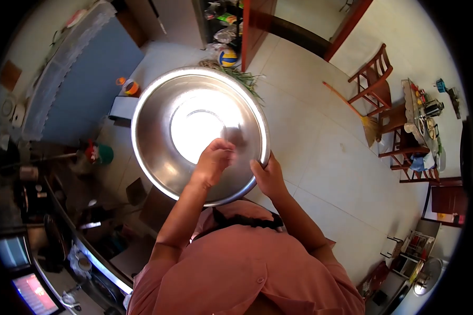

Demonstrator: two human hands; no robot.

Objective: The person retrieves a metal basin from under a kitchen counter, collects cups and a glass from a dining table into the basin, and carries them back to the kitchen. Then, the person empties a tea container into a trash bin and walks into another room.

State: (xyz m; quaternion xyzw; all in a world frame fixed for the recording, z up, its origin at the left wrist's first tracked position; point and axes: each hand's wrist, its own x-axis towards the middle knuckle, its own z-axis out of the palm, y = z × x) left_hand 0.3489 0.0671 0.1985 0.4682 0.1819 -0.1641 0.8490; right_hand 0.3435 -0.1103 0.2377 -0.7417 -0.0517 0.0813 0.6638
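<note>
A large, shiny metal basin (157, 157) is held in front of my body, tilted so that its inside faces up toward me. My right hand (268, 176) grips its rim on the right side, thumb over the edge. Over the lower inside of the basin is my left hand (214, 161), its fingers curled in and slightly blurred. What those fingers hold, if anything, is hidden. Bright light glares off the basin's bottom, and a dark reflection shows beside the left hand.
Green stalks (244, 81) and a blue-yellow ball (227, 58) lie on the floor behind the basin. Wooden chairs (373, 79) and a broom (370, 128) stand at right. A dark counter (97, 252) runs along the left, near a green bucket (105, 154).
</note>
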